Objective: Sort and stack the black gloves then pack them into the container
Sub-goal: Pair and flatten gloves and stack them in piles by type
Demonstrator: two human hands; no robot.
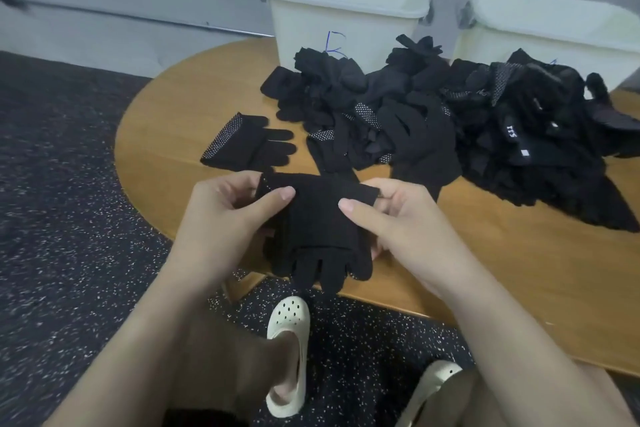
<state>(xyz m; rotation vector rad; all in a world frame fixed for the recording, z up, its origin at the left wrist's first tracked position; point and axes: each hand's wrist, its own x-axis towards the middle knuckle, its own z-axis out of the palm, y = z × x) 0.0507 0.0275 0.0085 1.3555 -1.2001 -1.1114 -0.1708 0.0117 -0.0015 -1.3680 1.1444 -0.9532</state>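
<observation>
Your left hand [228, 215] and right hand [398, 218] each pinch a cuff corner of one black glove [311, 225], thumbs on top, its fingers hanging toward you over the near edge of the desk [519, 270]. Just beyond it, a flat stack [242, 146] lies on the desk. Farther back sprawls the unsorted pile [433, 114], and behind that stand two white bins [346, 14], the left one marked in blue.
</observation>
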